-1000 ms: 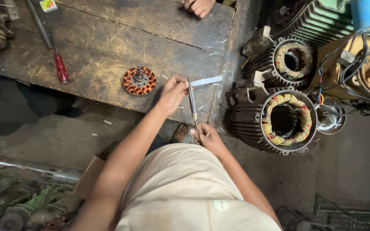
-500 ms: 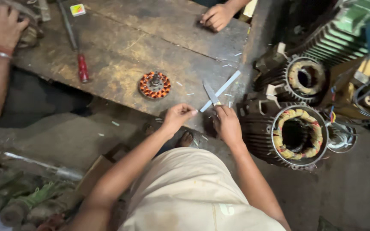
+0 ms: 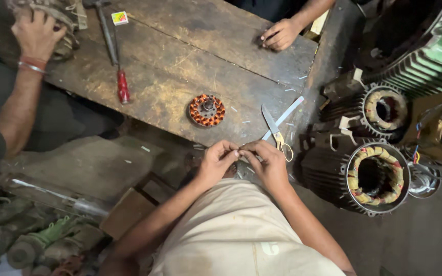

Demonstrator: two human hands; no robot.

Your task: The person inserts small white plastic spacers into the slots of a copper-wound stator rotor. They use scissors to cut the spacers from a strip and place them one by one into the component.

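Left hand (image 3: 215, 162) and right hand (image 3: 268, 162) meeting fingertip to fingertip at the near bench (image 3: 180, 97) edge, both pinched shut on something small and pale between them (too small to name, perhaps a sliver of the paper strip). Just beyond the right hand, scissors (image 3: 276, 134) lying blades apart on the wood, yellow handles nearest the knuckles, crossing a long white strip (image 3: 286, 116). Further in, a copper-wound stator (image 3: 206, 110), well apart from both hands. Beyond that, a red-handled screwdriver (image 3: 119, 76) and co-workers' hands at the far corners. To the right, large motor housings (image 3: 377, 179) on the floor. Likely trouble: losing the pinched bit off the edge into floor clutter, or catching a knuckle on the open blades when reaching forward.
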